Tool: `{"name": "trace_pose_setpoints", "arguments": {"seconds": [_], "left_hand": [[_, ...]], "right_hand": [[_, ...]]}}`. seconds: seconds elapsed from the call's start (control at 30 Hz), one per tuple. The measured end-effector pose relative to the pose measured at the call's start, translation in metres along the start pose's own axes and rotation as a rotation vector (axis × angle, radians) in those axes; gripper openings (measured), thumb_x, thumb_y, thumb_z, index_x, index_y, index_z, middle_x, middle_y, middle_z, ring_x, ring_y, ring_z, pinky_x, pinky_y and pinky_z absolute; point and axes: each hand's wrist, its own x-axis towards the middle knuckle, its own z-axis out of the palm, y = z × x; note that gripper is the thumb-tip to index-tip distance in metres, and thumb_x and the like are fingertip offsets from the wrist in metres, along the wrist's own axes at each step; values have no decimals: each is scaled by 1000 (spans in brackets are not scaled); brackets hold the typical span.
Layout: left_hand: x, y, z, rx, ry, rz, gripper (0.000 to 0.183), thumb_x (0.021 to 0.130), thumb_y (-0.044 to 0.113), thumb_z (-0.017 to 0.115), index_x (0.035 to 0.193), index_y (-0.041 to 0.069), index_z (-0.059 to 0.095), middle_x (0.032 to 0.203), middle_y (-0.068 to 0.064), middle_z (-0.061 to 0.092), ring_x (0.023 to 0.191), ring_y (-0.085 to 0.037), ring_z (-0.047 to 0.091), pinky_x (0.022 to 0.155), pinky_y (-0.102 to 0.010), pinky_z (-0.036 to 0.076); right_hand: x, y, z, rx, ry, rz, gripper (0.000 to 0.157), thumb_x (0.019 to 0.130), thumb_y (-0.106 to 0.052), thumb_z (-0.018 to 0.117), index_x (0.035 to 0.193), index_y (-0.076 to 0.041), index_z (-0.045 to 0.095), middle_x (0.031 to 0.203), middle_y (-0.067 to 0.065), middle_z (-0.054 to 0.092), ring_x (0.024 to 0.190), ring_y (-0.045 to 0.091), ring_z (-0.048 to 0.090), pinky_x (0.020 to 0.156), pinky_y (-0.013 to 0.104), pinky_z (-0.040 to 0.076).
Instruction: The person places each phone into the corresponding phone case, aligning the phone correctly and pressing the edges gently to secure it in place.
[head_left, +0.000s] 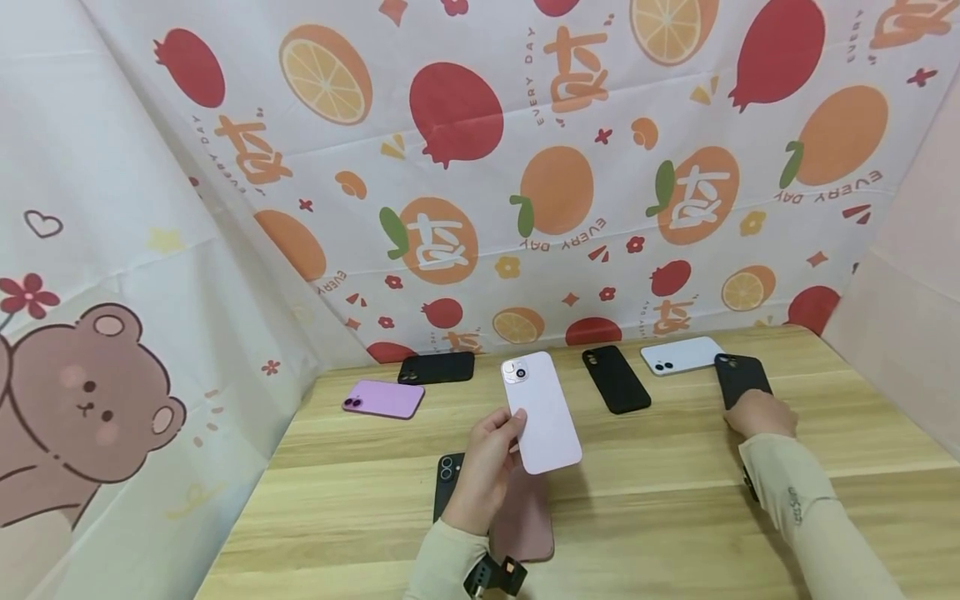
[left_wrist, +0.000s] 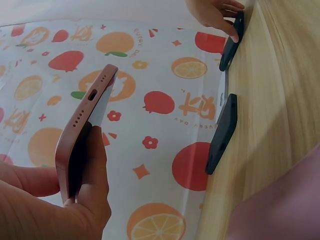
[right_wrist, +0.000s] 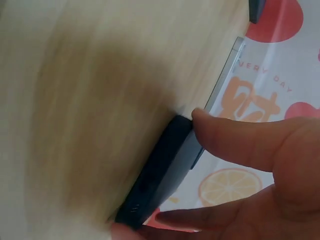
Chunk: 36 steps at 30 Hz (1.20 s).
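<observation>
My left hand (head_left: pixel 491 467) grips a pale pink phone (head_left: pixel 543 417) by its left edge, raised above the table with its camera side showing. In the left wrist view, the phone's pink metal bottom edge (left_wrist: pixel 80 115) shows a charging port, with thumb and fingers on either side. At the right, my right hand (head_left: pixel 761 414) holds the near end of a black phone case (head_left: pixel 741 373). The right wrist view has thumb and fingers at opposite edges of this case (right_wrist: pixel 155 175), close over the tabletop. Below my left hand lie a dusty pink case (head_left: pixel 528 525) and a dark phone (head_left: pixel 447 475), both partly hidden.
Along the back of the wooden table (head_left: pixel 637 517) lie a purple phone (head_left: pixel 386 399), a black case (head_left: pixel 442 367), another black case (head_left: pixel 618 381) and a white phone (head_left: pixel 678 356). A fruit-print cloth (head_left: pixel 480 183) hangs behind, and a bear-print cloth (head_left: pixel 187 275) at the left.
</observation>
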Motion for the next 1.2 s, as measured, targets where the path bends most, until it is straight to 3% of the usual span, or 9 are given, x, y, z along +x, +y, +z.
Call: {"name": "trace_pose_setpoints", "arguments": {"seconds": [0.23, 0.37, 0.5, 0.63, 0.73, 0.83, 0.93, 1.07, 1.2], "left_hand": [[2, -2, 3, -18, 18, 13, 26, 98, 16, 54, 112, -4, 62, 97, -5, 62, 86, -15, 59, 73, -27, 48], [2, -4, 4, -12, 13, 21, 24, 98, 16, 55, 110, -4, 63, 96, -5, 62, 85, -15, 59, 72, -27, 48], [1, -4, 4, -4, 5, 26, 25, 98, 17, 55, 110, -3, 62, 96, -5, 62, 86, -15, 59, 73, -27, 48], [1, -5, 3, 1, 4, 26, 26, 98, 17, 55, 112, -4, 62, 96, -6, 62, 86, -15, 59, 73, -27, 47], [0, -5, 3, 7, 2, 24, 27, 98, 17, 55, 113, -4, 61, 97, -6, 62, 86, -16, 58, 73, -27, 47], [0, -5, 3, 8, 3, 21, 28, 98, 17, 55, 114, -4, 62, 97, -6, 63, 86, -16, 59, 73, -27, 47], [0, -5, 4, 4, 6, 19, 27, 98, 17, 55, 114, -4, 62, 95, -5, 63, 85, -15, 59, 72, -27, 47], [0, -4, 4, -1, 7, 15, 28, 98, 17, 55, 114, -4, 62, 94, -4, 63, 85, -14, 59, 72, -27, 47], [1, -4, 3, -2, 8, 13, 29, 99, 17, 54, 116, -4, 61, 96, -4, 63, 86, -14, 60, 73, -27, 47]], "right_hand": [[1, 2, 3, 71, 45, 121, 75, 84, -29, 68, 111, 34, 41, 112, 56, 33, 105, 62, 33, 84, 61, 34], [0, 6, 1, 140, 83, 138, 66, 86, -21, 64, 111, 35, 40, 110, 55, 34, 105, 62, 36, 83, 60, 39], [-1, 10, -7, 242, 172, 91, 40, 84, -10, 53, 98, 28, 52, 100, 49, 47, 94, 58, 48, 73, 56, 46], [-4, 13, -16, 305, 237, 12, 30, 81, -9, 51, 79, 21, 56, 84, 38, 56, 78, 49, 55, 65, 53, 47], [-10, 10, -21, 325, 255, -14, 36, 83, -11, 54, 85, 25, 57, 89, 38, 59, 82, 51, 55, 69, 53, 46], [-18, 2, -23, 352, 277, -29, 37, 86, -13, 56, 101, 21, 61, 102, 38, 60, 94, 55, 54, 74, 54, 45], [-28, -12, -25, 400, 289, -48, 37, 89, -12, 56, 104, 21, 61, 105, 37, 60, 96, 52, 55, 73, 50, 46], [-40, -32, -28, 505, 287, -82, 37, 91, -11, 57, 110, 20, 59, 96, 32, 65, 76, 33, 63, 61, 33, 47], [-52, -49, -30, 637, 246, -138, 37, 93, -8, 57, 118, 20, 54, 93, 26, 68, 60, 5, 58, 53, 21, 47]]}}
